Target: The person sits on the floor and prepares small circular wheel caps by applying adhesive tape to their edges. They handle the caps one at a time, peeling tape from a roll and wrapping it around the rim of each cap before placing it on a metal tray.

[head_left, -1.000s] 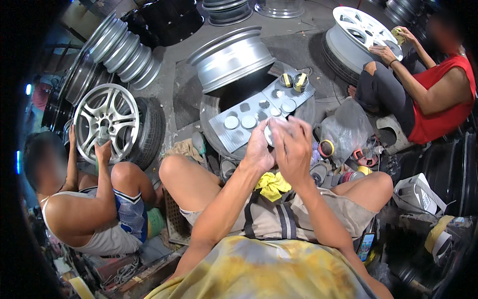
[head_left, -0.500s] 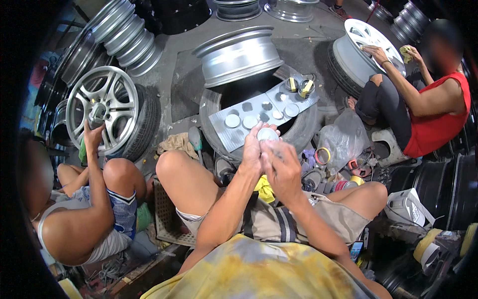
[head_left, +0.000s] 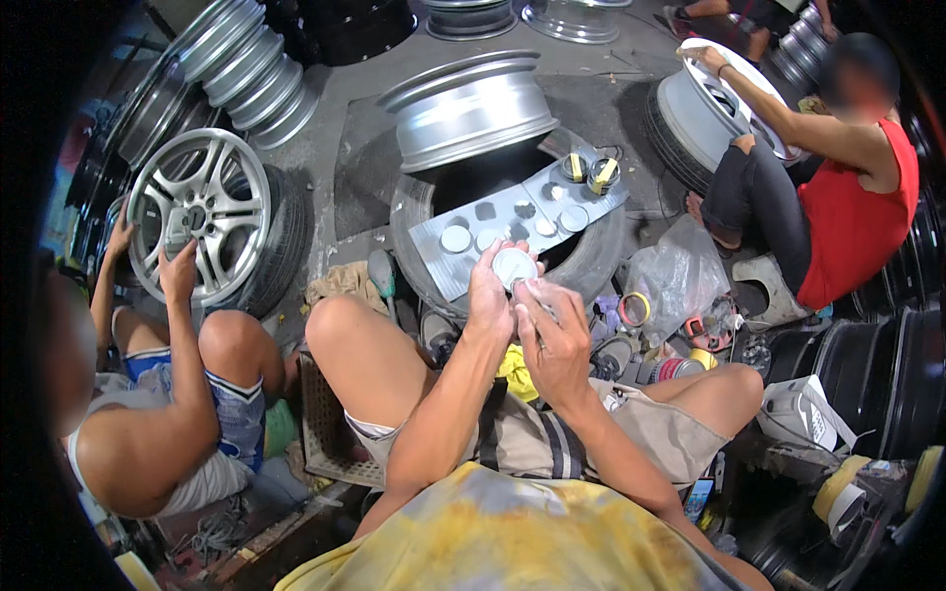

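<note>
A round, pale grey wheel centre cap [head_left: 514, 264] rests face up in the fingers of my left hand [head_left: 490, 303], which closes round its edge. My right hand [head_left: 558, 340] is bent in a pinch against the cap's lower right rim; whatever its fingertips hold is hidden. Just beyond them a silver-painted sheet [head_left: 443, 264] lies across a tyre [head_left: 409, 212]. On that sheet are several similar pale caps, one at the left [head_left: 455, 239] and one at the right [head_left: 574, 219], among dark round patches.
A silver rim [head_left: 473, 113] sits at the tyre's far side. To the left a person handles a spoked wheel [head_left: 202, 212]; at the right a person in red touches a white wheel [head_left: 705, 118]. A plastic bag [head_left: 675, 271], tape roll [head_left: 636, 310] and shoes lie near my right knee.
My right fingers have slid from over the cap to its lower rim, baring its face. The left person's second hand has reached the spoked wheel; the person in red has reached farther over theirs.
</note>
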